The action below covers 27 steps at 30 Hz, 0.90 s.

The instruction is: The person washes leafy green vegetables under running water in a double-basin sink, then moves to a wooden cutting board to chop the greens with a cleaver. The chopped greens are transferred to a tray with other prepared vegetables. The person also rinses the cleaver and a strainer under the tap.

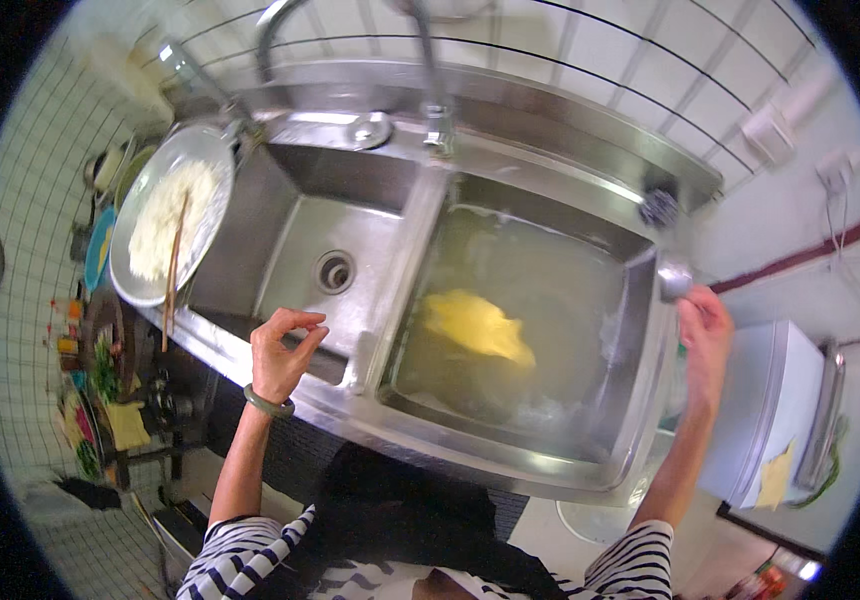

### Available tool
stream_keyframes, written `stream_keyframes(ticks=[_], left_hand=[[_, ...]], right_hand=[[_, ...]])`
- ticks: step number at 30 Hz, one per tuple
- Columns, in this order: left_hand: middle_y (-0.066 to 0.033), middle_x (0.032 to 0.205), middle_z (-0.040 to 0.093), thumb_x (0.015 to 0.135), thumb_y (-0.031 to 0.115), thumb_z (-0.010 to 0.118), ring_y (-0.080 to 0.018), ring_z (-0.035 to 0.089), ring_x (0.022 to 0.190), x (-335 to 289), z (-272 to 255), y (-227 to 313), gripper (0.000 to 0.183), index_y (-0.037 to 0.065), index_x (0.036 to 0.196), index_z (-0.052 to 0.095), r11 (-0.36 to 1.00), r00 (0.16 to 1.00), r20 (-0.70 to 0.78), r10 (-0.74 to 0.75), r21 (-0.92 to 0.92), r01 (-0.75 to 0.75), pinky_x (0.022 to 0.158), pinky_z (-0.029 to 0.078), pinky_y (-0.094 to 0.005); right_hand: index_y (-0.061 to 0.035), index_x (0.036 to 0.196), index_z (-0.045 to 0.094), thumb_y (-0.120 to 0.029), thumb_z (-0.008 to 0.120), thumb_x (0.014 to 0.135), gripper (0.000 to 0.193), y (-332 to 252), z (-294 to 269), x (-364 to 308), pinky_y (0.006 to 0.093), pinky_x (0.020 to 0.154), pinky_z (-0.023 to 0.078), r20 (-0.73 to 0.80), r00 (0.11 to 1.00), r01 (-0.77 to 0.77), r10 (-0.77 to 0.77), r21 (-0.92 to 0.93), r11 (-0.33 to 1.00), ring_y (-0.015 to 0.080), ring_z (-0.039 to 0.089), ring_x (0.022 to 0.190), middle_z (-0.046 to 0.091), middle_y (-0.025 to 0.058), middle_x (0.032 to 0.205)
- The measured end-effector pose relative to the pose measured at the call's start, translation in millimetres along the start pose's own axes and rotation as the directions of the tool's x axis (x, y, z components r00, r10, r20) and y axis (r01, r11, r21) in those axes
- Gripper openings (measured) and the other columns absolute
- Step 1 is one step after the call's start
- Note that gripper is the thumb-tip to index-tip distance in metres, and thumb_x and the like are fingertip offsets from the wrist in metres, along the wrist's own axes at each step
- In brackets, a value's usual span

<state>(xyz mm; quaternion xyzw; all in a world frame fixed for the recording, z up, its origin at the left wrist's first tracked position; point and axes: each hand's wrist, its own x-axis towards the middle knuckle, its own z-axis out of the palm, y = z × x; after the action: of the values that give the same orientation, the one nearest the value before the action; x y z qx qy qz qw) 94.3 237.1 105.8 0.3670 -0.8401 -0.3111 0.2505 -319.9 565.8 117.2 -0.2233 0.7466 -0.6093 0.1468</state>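
I saw right hand [707, 320] pinching small, rounded silver metal piece [675, 277] near silver steel sink rim [661, 352]; left hand [280, 352] empty, loosely curled. Judged steady fingertip pinch best.

No text, number or sign can be read, as far as blur allows.

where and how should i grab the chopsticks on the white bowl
The chopsticks are probably best pinched near their lower ends, coming from the right with the left hand. Those slim ends stick out past the rim of the bowl, leaving room for thumb and fingers, while the other ends lie over the white contents.
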Motion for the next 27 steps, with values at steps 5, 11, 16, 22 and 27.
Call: stream_keyframes(ticks=[5,11,16,22,27], left_hand=[[-0.0071,0.076,0.066,0.072,-0.002,0.074,-0.0161,0.062,0.070,-47,-84,-64,0.011,0.001,0.081,0.070,0.999,0.983,-0.179,-0.031,-0.043,0.023,0.064,0.048,-0.0270],[-0.0086,0.078,0.064,0.074,-0.003,0.071,-0.0173,0.061,0.073,-147,-196,-166,0.008,-0.001,0.081,0.067,0.945,0.863,-0.388,-0.323,-0.088,0.314,0.067,0.048,-0.0274],[-0.0039,0.077,0.059,0.081,-0.001,0.067,-0.0109,0.054,0.072,-262,-283,-248,0.002,-0.001,0.083,0.066,0.813,0.661,-0.529,-0.533,-0.102,0.574,0.065,0.042,-0.0243],[-0.0046,0.078,0.063,0.083,0.006,0.069,-0.0122,0.058,0.071,-354,-320,-313,0.009,-0.001,0.087,0.067,0.663,0.446,-0.589,-0.674,-0.215,0.717,0.065,0.047,-0.0262],[-0.0147,0.084,0.069,0.078,0.015,0.072,-0.0283,0.067,0.079,-381,-326,-361,0.018,0.004,0.093,0.071,0.433,0.350,-0.431,-0.832,-0.107,0.895,0.073,0.052,-0.0377]], right_hand=[[0.0005,0.080,0.064,-0.003,0.071,0.077,0.008,-69,299,-3,0.0249,0.065,0.050,0.644,0.666,0.480,-0.376,0.017,0.877,0.0115,0.058,0.076,0.058,0.0048,0.085],[-0.0038,0.073,0.065,-0.012,0.061,0.072,0.009,55,592,-34,0.0438,0.061,0.050,0.818,0.550,0.679,-0.167,-0.323,0.659,0.0351,0.062,0.070,0.064,0.0160,0.078],[-0.0039,0.072,0.066,-0.011,0.059,0.073,0.010,203,656,-44,0.0482,0.064,0.051,0.701,0.711,0.627,-0.059,-0.594,0.504,0.0406,0.062,0.075,0.065,0.0208,0.082],[-0.0020,0.073,0.067,-0.022,0.056,0.082,0.024,200,650,-46,0.0456,0.064,0.050,0.785,0.612,0.716,0.092,-0.600,0.358,0.0374,0.064,0.070,0.065,0.0214,0.075],[0.0003,0.063,0.064,-0.024,0.059,0.087,0.034,29,606,-13,0.0312,0.048,0.044,0.694,0.712,0.413,0.111,-0.541,0.733,0.0166,0.057,0.049,0.060,0.0083,0.054]])
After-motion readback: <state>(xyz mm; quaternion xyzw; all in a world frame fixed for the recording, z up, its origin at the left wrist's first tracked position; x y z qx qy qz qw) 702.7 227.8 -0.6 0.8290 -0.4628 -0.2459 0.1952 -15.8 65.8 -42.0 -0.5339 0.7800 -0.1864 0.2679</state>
